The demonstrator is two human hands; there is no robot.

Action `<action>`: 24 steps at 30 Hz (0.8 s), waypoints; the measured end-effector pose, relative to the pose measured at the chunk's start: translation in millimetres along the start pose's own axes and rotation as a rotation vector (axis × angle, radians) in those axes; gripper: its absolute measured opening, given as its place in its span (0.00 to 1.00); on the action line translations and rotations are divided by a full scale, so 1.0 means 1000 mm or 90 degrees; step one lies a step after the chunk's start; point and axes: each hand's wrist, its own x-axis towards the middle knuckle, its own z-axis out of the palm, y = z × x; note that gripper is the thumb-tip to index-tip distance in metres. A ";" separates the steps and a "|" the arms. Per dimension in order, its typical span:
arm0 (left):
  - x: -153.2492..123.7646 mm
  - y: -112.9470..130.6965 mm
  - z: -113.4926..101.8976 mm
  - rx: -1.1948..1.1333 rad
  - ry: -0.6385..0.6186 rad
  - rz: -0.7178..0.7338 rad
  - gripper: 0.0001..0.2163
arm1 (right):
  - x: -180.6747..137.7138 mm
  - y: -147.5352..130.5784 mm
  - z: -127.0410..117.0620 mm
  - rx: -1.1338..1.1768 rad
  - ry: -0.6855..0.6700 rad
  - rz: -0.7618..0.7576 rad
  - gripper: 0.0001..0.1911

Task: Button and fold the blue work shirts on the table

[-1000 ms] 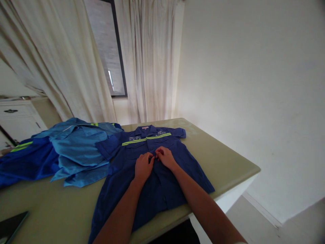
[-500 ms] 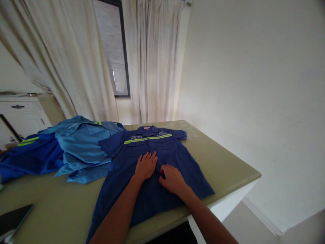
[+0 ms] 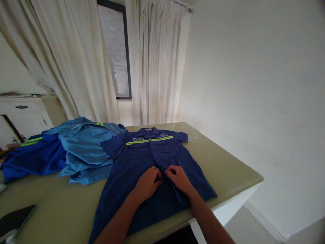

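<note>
A dark blue short-sleeved work shirt (image 3: pixel 142 154) lies front up on the table, its collar away from me and a yellow-green reflective stripe across the chest. My left hand (image 3: pixel 148 183) is on the lower front beside the button opening, fingers and thumb curled in on the cloth; the fingertips are partly hidden. Just to the right, my right hand (image 3: pixel 179 178) pinches the front edge of the shirt between thumb and fingers. Below it the edge stands slightly raised. Any button between the hands is too small to make out.
A light blue shirt (image 3: pixel 86 145) and a bright blue garment (image 3: pixel 38 157) lie heaped left on the greenish table (image 3: pixel 56 206). A dark flat phone-like object (image 3: pixel 16 220) lies near left. Beyond are a white cabinet (image 3: pixel 27 110), curtains (image 3: pixel 154 64) and, at right, a wall (image 3: pixel 243 84).
My left hand has gone from lying flat on the shirt to curled fingers, lower and nearer me. My right hand has shifted slightly right, and the front edge below it is lifted.
</note>
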 end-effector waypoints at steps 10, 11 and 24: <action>0.005 0.005 -0.002 -0.090 0.051 0.018 0.06 | -0.004 0.002 0.004 0.052 -0.046 -0.029 0.04; 0.004 0.006 -0.002 -0.076 0.046 0.025 0.06 | -0.004 0.001 0.004 0.043 -0.040 -0.033 0.04; 0.001 0.017 -0.008 -0.029 -0.018 0.019 0.06 | -0.003 0.000 0.001 0.127 -0.070 0.031 0.15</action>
